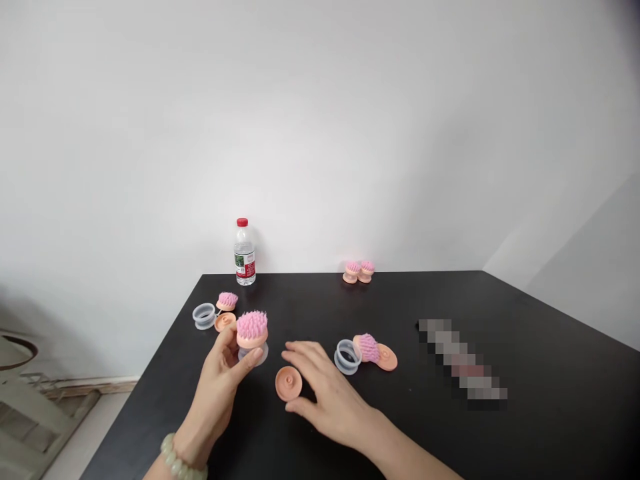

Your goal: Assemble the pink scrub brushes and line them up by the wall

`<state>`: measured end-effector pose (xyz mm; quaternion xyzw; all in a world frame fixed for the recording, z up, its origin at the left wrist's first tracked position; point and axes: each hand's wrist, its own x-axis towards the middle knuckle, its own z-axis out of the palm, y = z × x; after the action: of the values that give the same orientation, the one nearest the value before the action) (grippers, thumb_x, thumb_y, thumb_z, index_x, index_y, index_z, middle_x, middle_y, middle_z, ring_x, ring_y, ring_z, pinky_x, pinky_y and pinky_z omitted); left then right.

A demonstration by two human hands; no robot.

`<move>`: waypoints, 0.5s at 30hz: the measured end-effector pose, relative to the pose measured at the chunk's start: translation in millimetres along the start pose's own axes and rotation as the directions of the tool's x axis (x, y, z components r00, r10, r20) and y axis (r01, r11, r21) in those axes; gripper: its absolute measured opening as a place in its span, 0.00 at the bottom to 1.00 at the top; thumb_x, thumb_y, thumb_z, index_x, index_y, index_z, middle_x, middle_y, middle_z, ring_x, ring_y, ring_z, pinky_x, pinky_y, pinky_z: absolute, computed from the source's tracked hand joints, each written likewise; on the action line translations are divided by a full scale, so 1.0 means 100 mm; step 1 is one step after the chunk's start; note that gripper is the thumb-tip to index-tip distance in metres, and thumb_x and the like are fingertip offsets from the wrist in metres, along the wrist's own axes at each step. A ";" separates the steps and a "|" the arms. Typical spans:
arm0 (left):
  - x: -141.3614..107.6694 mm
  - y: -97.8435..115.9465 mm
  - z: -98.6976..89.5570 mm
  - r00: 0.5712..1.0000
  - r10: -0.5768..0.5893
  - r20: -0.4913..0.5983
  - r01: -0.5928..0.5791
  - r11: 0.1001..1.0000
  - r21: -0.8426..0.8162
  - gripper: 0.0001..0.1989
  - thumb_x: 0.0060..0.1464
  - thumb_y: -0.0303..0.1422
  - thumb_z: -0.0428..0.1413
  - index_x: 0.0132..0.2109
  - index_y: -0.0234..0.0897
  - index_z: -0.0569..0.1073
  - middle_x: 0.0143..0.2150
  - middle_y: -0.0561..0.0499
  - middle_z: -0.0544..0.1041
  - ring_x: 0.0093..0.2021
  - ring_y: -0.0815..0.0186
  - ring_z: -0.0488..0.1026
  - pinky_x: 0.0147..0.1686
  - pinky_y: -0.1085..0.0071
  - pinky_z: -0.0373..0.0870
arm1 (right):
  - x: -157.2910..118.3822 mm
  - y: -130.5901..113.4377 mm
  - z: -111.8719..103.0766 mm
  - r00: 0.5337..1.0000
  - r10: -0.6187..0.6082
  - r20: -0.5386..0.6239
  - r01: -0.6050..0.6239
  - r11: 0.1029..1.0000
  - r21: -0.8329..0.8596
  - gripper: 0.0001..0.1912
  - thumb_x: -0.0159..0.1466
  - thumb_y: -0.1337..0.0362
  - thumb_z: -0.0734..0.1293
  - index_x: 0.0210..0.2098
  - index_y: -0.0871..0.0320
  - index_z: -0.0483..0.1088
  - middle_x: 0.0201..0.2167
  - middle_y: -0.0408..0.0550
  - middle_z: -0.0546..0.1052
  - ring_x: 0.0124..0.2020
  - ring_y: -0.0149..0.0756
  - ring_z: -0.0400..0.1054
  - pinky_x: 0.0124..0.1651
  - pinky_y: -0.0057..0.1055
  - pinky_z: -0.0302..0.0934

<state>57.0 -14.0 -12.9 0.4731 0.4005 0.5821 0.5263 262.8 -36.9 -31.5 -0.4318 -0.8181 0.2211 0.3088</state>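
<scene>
In my left hand, thumb and fingers close around a small round scrub brush with pink bristles and a peach-coloured body. The brush is upright on a translucent grooved ring, partly covered by my fingers. My right hand curves around a round peach cap, its thumb at the lower edge and its fingers above. That cap is tilted, showing its hollow side and a small central stub. Right of this hand lie another translucent ring, a pink-bristled brush head and a peach cap.
On the black table, a translucent ring, brush head and cap lie at left. A red-capped water bottle and two assembled brushes stand near the wall. A pixelated long object lies right.
</scene>
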 end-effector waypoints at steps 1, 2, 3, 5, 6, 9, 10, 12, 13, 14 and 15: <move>0.00 0.00 0.00 0.999 -0.037 -0.006 0.037 0.998 -0.054 0.25 0.47 0.38 0.68 0.51 0.39 0.73 0.52 0.46 0.78 0.55 0.55 0.71 0.54 0.62 0.68 | 0.01 0.00 0.05 0.998 -0.030 0.051 0.034 0.997 -0.068 0.33 0.58 0.69 0.74 0.61 0.54 0.65 0.64 0.56 0.66 0.67 0.55 0.55 0.65 0.54 0.59; 0.00 0.00 0.01 0.997 -0.071 -0.015 0.069 0.993 -0.097 0.27 0.45 0.37 0.69 0.52 0.38 0.72 0.52 0.45 0.78 0.55 0.55 0.72 0.54 0.62 0.67 | 0.02 0.01 0.11 0.994 -0.058 0.088 0.069 0.989 -0.131 0.33 0.58 0.69 0.74 0.62 0.55 0.64 0.64 0.57 0.66 0.67 0.56 0.54 0.65 0.55 0.59; 0.00 0.00 0.01 0.995 -0.100 -0.022 0.097 0.987 -0.131 0.28 0.44 0.36 0.70 0.52 0.38 0.72 0.51 0.45 0.78 0.54 0.57 0.72 0.54 0.63 0.67 | 0.03 0.02 0.16 0.990 -0.082 0.113 0.103 0.977 -0.187 0.33 0.59 0.70 0.74 0.62 0.56 0.65 0.63 0.58 0.67 0.66 0.57 0.56 0.64 0.55 0.60; -0.01 0.00 0.03 0.991 -0.131 -0.027 0.124 0.977 -0.175 0.29 0.41 0.33 0.72 0.51 0.37 0.72 0.48 0.48 0.78 0.50 0.61 0.74 0.51 0.66 0.68 | 0.04 0.03 0.24 0.983 -0.115 0.145 0.151 0.951 -0.268 0.29 0.61 0.73 0.71 0.60 0.56 0.67 0.59 0.57 0.72 0.61 0.55 0.62 0.61 0.52 0.65; -0.01 0.00 0.04 0.991 -0.133 -0.029 0.125 0.975 -0.186 0.29 0.40 0.33 0.72 0.49 0.38 0.72 0.46 0.50 0.78 0.47 0.63 0.74 0.48 0.68 0.68 | 0.04 0.04 0.25 0.980 -0.121 0.155 0.163 0.942 -0.293 0.27 0.61 0.75 0.70 0.58 0.56 0.68 0.56 0.55 0.74 0.57 0.53 0.65 0.58 0.49 0.67; 0.00 0.00 0.05 0.993 -0.117 -0.032 0.108 0.970 -0.216 0.30 0.37 0.31 0.73 0.48 0.41 0.72 0.42 0.55 0.76 0.41 0.68 0.73 0.42 0.71 0.69 | 0.03 0.02 0.20 0.981 -0.104 0.164 0.150 0.943 -0.298 0.24 0.59 0.79 0.67 0.53 0.56 0.70 0.48 0.53 0.76 0.49 0.49 0.68 0.50 0.44 0.71; 0.00 0.00 0.05 0.993 -0.117 -0.028 0.108 0.968 -0.225 0.31 0.36 0.30 0.74 0.48 0.41 0.72 0.42 0.55 0.76 0.41 0.68 0.73 0.41 0.71 0.69 | 0.02 0.01 0.15 0.982 -0.098 0.159 0.140 0.950 -0.279 0.24 0.59 0.79 0.67 0.52 0.57 0.70 0.47 0.53 0.76 0.48 0.49 0.68 0.50 0.44 0.71; 0.01 0.00 0.05 0.990 -0.141 -0.018 0.133 0.963 -0.233 0.32 0.35 0.30 0.74 0.48 0.41 0.72 0.41 0.55 0.76 0.41 0.67 0.73 0.41 0.71 0.69 | 0.01 -0.01 0.05 0.988 -0.084 0.131 0.112 0.969 -0.220 0.24 0.58 0.78 0.66 0.53 0.59 0.68 0.46 0.54 0.75 0.49 0.48 0.67 0.51 0.45 0.70; 0.00 0.00 0.05 0.986 -0.164 -0.011 0.157 0.960 -0.232 0.32 0.34 0.30 0.74 0.48 0.41 0.72 0.41 0.54 0.76 0.40 0.66 0.74 0.42 0.70 0.69 | 0.00 -0.02 0.00 0.992 -0.071 0.105 0.090 0.978 -0.186 0.25 0.58 0.78 0.65 0.54 0.60 0.66 0.46 0.54 0.75 0.49 0.48 0.67 0.52 0.44 0.69; 0.00 -0.01 0.05 0.982 -0.186 -0.002 0.181 0.956 -0.229 0.32 0.33 0.30 0.74 0.48 0.40 0.72 0.40 0.54 0.77 0.40 0.66 0.74 0.42 0.70 0.69 | 0.00 -0.03 -0.04 0.996 -0.055 0.076 0.066 0.986 -0.152 0.26 0.58 0.78 0.64 0.55 0.60 0.65 0.46 0.54 0.75 0.50 0.47 0.67 0.52 0.43 0.69; -0.01 -0.02 0.05 0.979 -0.203 0.008 0.200 0.954 -0.224 0.32 0.33 0.30 0.74 0.48 0.40 0.72 0.40 0.53 0.77 0.40 0.66 0.74 0.42 0.70 0.69 | -0.01 -0.04 -0.07 0.998 -0.034 0.047 0.040 0.992 -0.121 0.26 0.57 0.79 0.64 0.54 0.60 0.64 0.46 0.55 0.74 0.50 0.46 0.67 0.53 0.42 0.69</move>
<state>62.8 -14.6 -13.7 0.3632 0.3823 0.5704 0.6297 265.8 -39.0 -23.9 -0.4295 -0.8447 0.1744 0.2677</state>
